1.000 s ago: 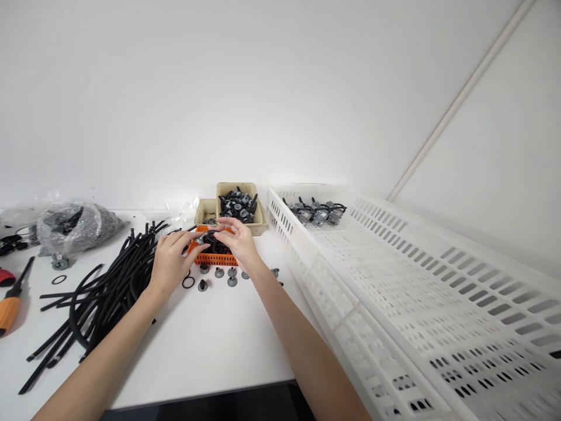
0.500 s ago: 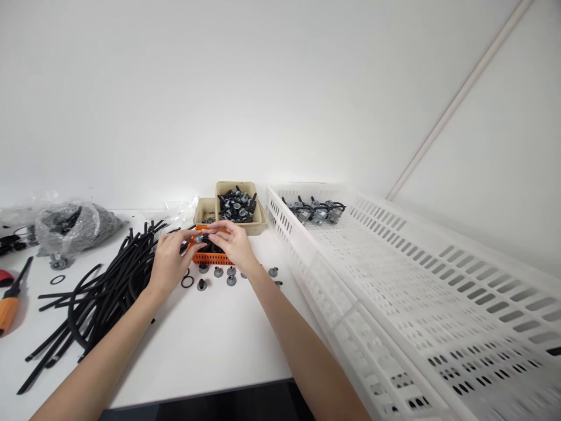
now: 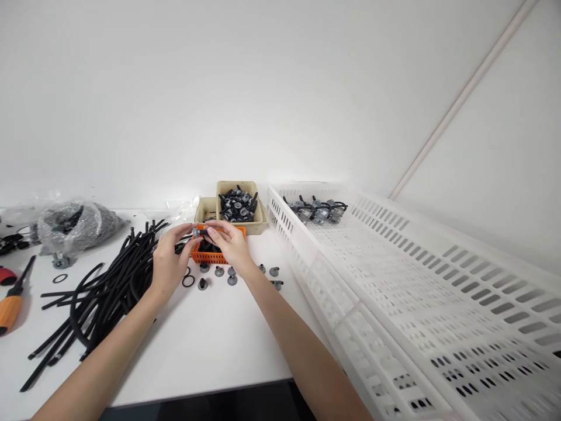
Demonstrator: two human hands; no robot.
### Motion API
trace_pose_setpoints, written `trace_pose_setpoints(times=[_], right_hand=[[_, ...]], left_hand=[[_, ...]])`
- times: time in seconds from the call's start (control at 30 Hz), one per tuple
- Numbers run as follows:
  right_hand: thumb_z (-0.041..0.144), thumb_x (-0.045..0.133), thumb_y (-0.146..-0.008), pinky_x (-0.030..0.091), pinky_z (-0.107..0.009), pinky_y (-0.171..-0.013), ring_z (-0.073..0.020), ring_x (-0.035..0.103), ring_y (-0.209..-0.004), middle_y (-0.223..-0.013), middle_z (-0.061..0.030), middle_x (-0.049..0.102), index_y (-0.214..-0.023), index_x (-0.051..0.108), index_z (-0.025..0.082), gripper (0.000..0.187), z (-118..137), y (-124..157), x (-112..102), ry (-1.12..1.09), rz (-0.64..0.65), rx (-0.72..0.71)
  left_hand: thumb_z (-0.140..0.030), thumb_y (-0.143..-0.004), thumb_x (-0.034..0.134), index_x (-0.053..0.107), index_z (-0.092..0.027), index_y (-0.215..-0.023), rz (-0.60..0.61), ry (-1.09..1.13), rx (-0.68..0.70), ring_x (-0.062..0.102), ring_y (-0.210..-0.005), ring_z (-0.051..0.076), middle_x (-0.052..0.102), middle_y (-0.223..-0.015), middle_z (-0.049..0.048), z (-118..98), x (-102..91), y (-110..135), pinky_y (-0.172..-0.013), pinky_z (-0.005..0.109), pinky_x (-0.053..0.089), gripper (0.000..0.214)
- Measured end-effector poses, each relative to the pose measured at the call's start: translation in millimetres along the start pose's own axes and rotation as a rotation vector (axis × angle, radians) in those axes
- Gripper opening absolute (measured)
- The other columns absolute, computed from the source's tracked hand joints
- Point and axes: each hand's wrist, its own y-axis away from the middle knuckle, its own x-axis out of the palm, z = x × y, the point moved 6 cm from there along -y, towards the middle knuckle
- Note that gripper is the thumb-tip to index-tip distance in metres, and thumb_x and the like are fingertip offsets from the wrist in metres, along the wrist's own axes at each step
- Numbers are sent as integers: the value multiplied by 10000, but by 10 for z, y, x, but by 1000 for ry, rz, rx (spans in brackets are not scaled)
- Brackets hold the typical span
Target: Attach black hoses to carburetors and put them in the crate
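Note:
My left hand (image 3: 169, 260) and my right hand (image 3: 230, 245) meet above a small orange basket (image 3: 209, 251) on the white table (image 3: 205, 345). Both pinch one small grey and black fitting (image 3: 200, 233) between their fingertips. Several grey caps (image 3: 219, 272) lie on the table just in front of the basket, with a black ring (image 3: 188, 281) beside them. A heap of black hoses (image 3: 109, 280) lies to the left of my left hand.
Two beige trays (image 3: 258, 219) with black parts stand behind the basket. A large white slotted crate (image 3: 421, 304) fills the right side, with several assembled parts (image 3: 318, 210) at its far end. At far left are a plastic bag (image 3: 74, 225) and an orange-handled screwdriver (image 3: 11, 301).
Both hands have stayed over the orange basket, working the small fitting between the fingertips; it has lifted slightly and shifted a little to the left.

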Motion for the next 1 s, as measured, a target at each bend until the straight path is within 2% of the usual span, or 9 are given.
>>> trace_pose_setpoints(times=[0.07, 0.13, 0.27, 0.37, 0.53, 0.7, 1.0], right_hand=[[483, 577, -851, 540, -306, -783, -160, 659, -840, -938, -51, 666, -951, 641, 186, 320, -49, 5, 21, 60, 33, 62], [550, 490, -885, 500, -271, -666, -132, 600, -686, -777, -22, 625, -858, 627, 175, 400, -69, 12, 35, 153, 72, 80], [572, 374, -929, 375, -244, -570, -104, 461, -562, -588, 35, 462, -671, 504, 188, 481, -42, 25, 15, 327, 53, 20], [510, 345, -953, 358, -252, -601, -110, 452, -587, -589, 35, 430, -617, 432, 195, 469, -10, 37, -6, 432, 4, -28], [441, 324, -965, 378, -268, -657, -138, 506, -657, -643, 15, 496, -682, 493, 187, 416, 31, 53, 6, 514, 20, -92], [385, 323, -967, 403, -279, -702, -163, 562, -729, -734, -14, 585, -744, 539, 184, 370, 74, 59, 18, 568, 68, -157], [371, 314, -971, 434, -288, -754, -182, 608, -810, -810, -35, 635, -845, 601, 179, 368, 28, 66, 17, 568, 82, -145]], left_hand=[[-303, -863, 642, 640, -207, -1088, -20, -34, 46, 684, -955, 206, 730, -1041, 62, -30, -21, -9, -874, 361, 517, 245], [-280, -863, 641, 664, -208, -1070, -40, -54, 113, 686, -924, 199, 738, -1012, 53, -60, -33, -10, -864, 351, 523, 221], [-268, -833, 677, 696, -208, -1014, -54, -31, 195, 686, -890, 201, 752, -973, 49, -89, -21, 10, -854, 360, 537, 192], [-298, -808, 703, 715, -209, -967, -8, 77, 103, 691, -893, 209, 757, -971, 48, -43, 30, 24, -861, 377, 554, 182], [-332, -768, 733, 746, -217, -944, 28, 226, -64, 695, -959, 226, 763, -982, 39, 41, 95, 49, -967, 427, 531, 210], [-327, -728, 761, 752, -213, -966, 91, 369, -218, 721, -916, 240, 760, -1002, 47, 106, 142, 41, -901, 416, 584, 264], [-338, -701, 777, 762, -210, -945, 127, 451, -309, 730, -895, 261, 758, -994, 52, 167, 177, 50, -887, 434, 599, 276]])
